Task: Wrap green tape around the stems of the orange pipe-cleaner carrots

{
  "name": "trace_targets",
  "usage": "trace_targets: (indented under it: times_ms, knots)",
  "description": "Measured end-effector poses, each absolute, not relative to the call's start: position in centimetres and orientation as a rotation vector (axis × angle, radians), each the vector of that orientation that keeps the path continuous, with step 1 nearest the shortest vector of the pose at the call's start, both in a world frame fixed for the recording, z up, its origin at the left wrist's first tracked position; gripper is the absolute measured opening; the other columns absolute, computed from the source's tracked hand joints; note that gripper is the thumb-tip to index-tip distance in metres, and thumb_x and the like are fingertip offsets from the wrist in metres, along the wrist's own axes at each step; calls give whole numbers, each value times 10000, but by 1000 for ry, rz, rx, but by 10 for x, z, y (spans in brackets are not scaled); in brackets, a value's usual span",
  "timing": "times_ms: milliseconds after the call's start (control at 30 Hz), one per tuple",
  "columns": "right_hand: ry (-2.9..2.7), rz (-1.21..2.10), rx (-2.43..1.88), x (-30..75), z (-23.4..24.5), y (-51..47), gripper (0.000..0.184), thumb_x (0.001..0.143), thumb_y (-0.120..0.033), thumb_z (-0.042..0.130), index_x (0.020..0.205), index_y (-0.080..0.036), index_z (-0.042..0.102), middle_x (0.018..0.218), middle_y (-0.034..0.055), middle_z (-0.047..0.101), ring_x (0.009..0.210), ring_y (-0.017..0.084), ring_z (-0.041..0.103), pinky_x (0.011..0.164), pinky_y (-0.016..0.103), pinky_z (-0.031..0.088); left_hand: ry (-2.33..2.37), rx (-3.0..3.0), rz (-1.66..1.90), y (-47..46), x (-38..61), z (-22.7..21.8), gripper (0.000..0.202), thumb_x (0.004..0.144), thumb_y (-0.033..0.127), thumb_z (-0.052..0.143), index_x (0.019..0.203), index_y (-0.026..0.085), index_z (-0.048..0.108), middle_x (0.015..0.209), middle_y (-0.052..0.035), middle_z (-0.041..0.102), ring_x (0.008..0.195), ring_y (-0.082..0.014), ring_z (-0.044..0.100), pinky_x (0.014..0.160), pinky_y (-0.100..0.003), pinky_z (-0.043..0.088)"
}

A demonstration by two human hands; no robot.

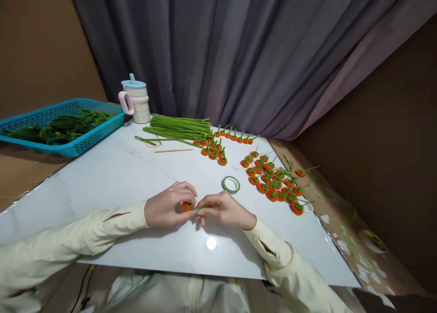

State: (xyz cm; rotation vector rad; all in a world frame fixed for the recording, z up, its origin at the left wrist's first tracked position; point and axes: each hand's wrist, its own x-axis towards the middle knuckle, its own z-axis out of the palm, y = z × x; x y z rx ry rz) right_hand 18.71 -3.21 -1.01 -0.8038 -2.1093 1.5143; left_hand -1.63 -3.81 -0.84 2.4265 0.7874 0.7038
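Observation:
My left hand (172,204) is closed around a small orange pipe-cleaner fruit (186,207) with a green top, just above the white tabletop. Most of the fruit is hidden by my fingers. From the left, its thin green stem (201,208) reaches across to my right hand (225,209), whose thumb and forefinger pinch it. The fingertips of both hands are close together. Beyond my right hand lies a roll of green tape (231,184), flat on the table.
Orange fruits (269,179) stand in rows at right, more (214,151) behind. Green pipe cleaners (179,127) lie near a thin wooden stick (173,150). A lidded tumbler (139,101) and a blue basket (73,149) of green leaf shapes are at back left. Scraps (343,246) lie off the right edge.

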Motion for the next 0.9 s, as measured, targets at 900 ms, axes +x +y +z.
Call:
trace_targets:
  times_ms: [900]
  knots:
    - [-2076, 1037, -941, 182, -28, -25, 153, 833, -228, 539, 827, -130, 657, 653, 46, 693, 601, 132, 648, 618, 218, 510, 1041, 2827, 857, -36, -11, -25, 165, 819, 307, 546, 893, 159, 551, 910, -76, 623, 1130, -310, 416, 874, -431, 330]
